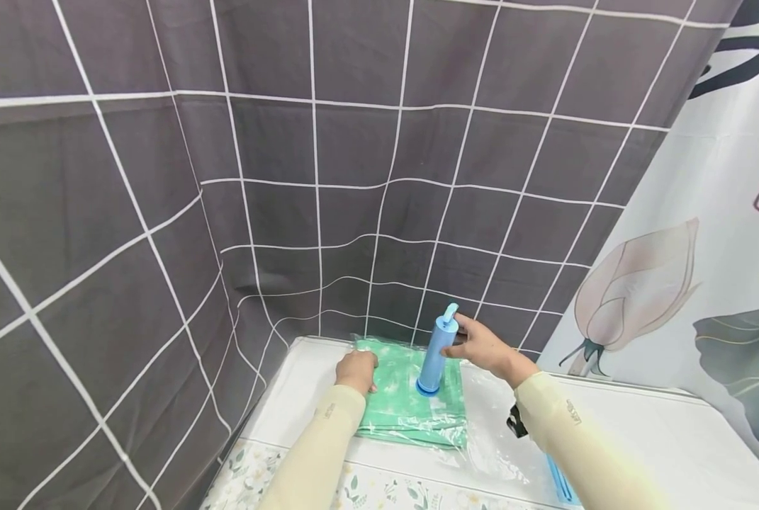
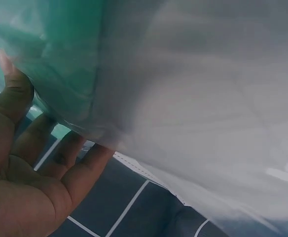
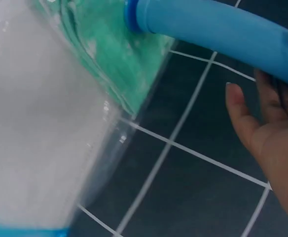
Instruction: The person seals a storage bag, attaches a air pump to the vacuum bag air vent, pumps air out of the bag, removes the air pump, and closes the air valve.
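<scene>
Clear plastic wraps a folded green cloth (image 1: 388, 407), and I see this bag (image 1: 494, 432) lying flat on the white tabletop (image 1: 641, 425). On its upper face, over the cloth, stands a blue pump (image 1: 438, 361), leaning a little to the right, its darker blue foot (image 1: 427, 391) touching the plastic and a pale blue handle (image 1: 451, 311) at its top.

My feed has the right hand (image 1: 489, 352) grasping the pump near its upper end, the thumb and fingers around the barrel; from the right wrist I make out one digit standing apart from it. The left hand (image 1: 356, 370) is at the bag's left side, and the left wrist view shows it gripping the plastic edge between thumb and fingers.

Pale yellow sleeves (image 1: 315, 443) cover both forearms. A light blue item (image 1: 561, 480) lies partly hidden beside the right forearm; I cannot tell what it is. Along the near side runs a floral-print cloth (image 1: 385, 489), and behind everything hangs a dark grey curtain (image 1: 353, 142) with white grid lines.
</scene>
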A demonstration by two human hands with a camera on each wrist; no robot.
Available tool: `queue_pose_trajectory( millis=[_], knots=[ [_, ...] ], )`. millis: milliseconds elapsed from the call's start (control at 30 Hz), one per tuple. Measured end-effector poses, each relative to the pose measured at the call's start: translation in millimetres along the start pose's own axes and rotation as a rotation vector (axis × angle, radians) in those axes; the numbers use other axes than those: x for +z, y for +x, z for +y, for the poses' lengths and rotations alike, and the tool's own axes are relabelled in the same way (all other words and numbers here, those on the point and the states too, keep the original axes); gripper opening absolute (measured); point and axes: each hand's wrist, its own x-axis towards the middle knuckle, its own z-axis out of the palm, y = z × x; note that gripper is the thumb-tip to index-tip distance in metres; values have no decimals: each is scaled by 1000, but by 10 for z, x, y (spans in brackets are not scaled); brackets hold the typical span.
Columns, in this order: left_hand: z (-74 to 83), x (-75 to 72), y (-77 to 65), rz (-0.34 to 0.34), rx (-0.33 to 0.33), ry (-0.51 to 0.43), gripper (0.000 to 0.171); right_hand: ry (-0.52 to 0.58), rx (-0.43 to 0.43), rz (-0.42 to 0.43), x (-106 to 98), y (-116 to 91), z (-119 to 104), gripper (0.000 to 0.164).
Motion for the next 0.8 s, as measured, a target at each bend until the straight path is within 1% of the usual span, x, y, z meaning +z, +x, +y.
queue_pose_trajectory(
  millis=[100, 167, 233, 300, 367, 400, 433, 467, 533, 600, 667, 733, 800],
  knots=[
    [163, -227, -157, 2, -2, -38, 56, 1, 15, 74, 35, -2, 27, 56],
    [216, -285, -194, 4, -9, -41, 55, -17, 30, 137, 71, 9, 33, 57],
    [244, -306, -204, 8, -15, -40, 56, -47, 57, 198, 112, 26, 39, 62],
    [254, -313, -204, 11, -15, -38, 56, -83, 84, 239, 144, 27, 41, 73],
    [189, -194, -123, 25, 5, -13, 57, -128, 102, 248, 156, 8, 42, 88],
    [192, -189, -126, 22, 12, -17, 58, -136, 108, 233, 150, -11, 42, 95],
    [198, -183, -133, 20, 18, -19, 58, -134, 107, 210, 134, -32, 36, 99],
    [206, -178, -142, 15, 22, -25, 58, -127, 89, 173, 108, -51, 31, 98],
    [225, -160, -155, 8, 26, -36, 59, -85, 42, 90, 38, -81, 18, 91],
    [320, -263, -249, -10, 13, -75, 57, -21, -3, 3, -43, -95, 9, 80],
    [346, -258, -244, -10, 10, -78, 55, 22, -47, -65, -116, -99, 8, 71],
    [365, -253, -232, -4, 10, -70, 54, 39, -61, -94, -150, -94, 22, 67],
    [376, -249, -216, 5, 16, -59, 52, 41, -58, -81, -141, -100, 45, 63]
  ],
)
